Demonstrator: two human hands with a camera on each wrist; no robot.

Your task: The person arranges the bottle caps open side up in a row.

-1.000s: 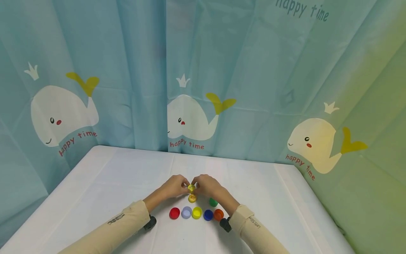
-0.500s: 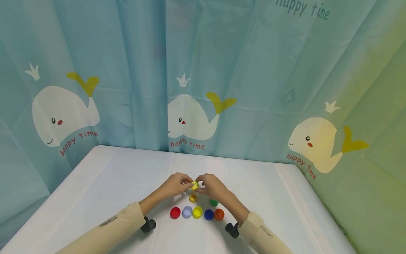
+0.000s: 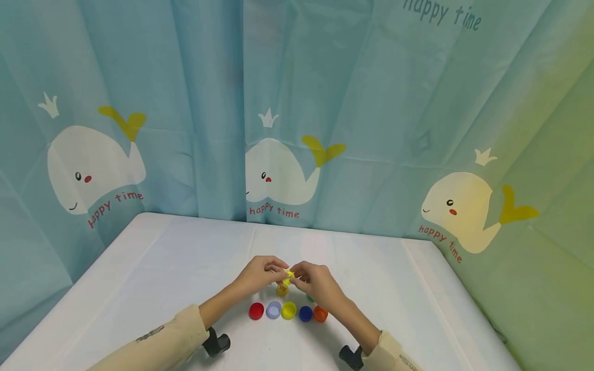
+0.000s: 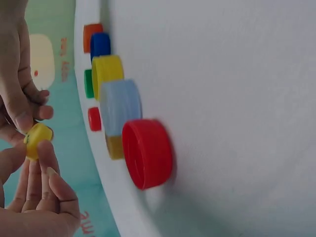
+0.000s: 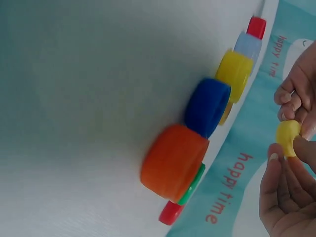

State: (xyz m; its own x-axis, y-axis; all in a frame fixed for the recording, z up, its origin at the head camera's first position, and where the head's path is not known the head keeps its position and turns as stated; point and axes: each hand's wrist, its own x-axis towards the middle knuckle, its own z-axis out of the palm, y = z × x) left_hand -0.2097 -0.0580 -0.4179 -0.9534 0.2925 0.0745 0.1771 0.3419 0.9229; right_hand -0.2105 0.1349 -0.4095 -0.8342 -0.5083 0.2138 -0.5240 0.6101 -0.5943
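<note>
A small yellow bottle cap [image 3: 288,279] is up between my hands, over the middle of the table. My left hand [image 3: 262,273] pinches it between thumb and fingertips from the left. My right hand [image 3: 320,284] has its thumb and fingertips on the cap's other side. In the left wrist view the yellow cap [image 4: 38,140] bears dark marks on one face; in the right wrist view its side looks smooth. Just below my hands sits a golden cap [image 3: 282,291], partly covered. A green cap [image 3: 310,298] is mostly hidden by my right hand.
Nearer me, a row of caps stands on the white table [image 3: 185,257]: red [image 3: 256,311], pale blue [image 3: 274,309], yellow [image 3: 289,310], dark blue [image 3: 305,314] and orange [image 3: 320,314]. Another red cap [image 5: 171,213] shows beyond the orange one. A blue curtain hangs behind.
Both hands have shifted slightly right with the yellow cap, which has been turned between the fingers. My right forearm has swung outward. The caps on the table stay put.
</note>
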